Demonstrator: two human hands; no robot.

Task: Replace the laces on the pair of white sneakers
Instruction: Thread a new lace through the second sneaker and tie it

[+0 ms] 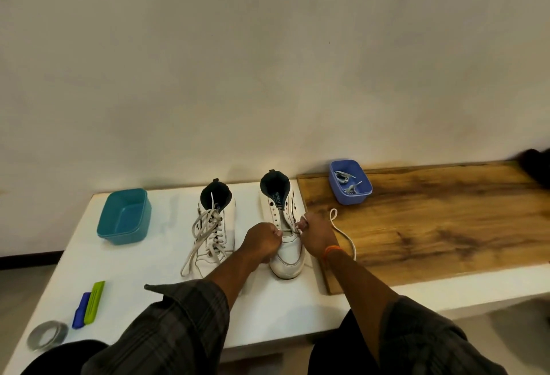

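Observation:
Two white high-top sneakers stand on the white table (pixel 268 309), toes toward me. The left sneaker (pixel 215 234) is laced, its loose lace ends trailing down its left side. The right sneaker (pixel 287 243) has mostly bare eyelets. My left hand (pixel 263 240) is curled at the left side of its lower eyelets, pinching a lace. My right hand (pixel 317 234) pinches the same white lace (pixel 342 233) at the right side; the lace's free end loops out over the wooden board. How far the lace is threaded is hidden by my hands.
A teal tub (pixel 124 216) sits at the table's back left. A blue tub (pixel 350 181) holding grey laces stands on the wooden board (pixel 446 219) at the right. A blue and green tool (pixel 88 304) and a roll of grey tape (pixel 47 335) lie near the front left edge.

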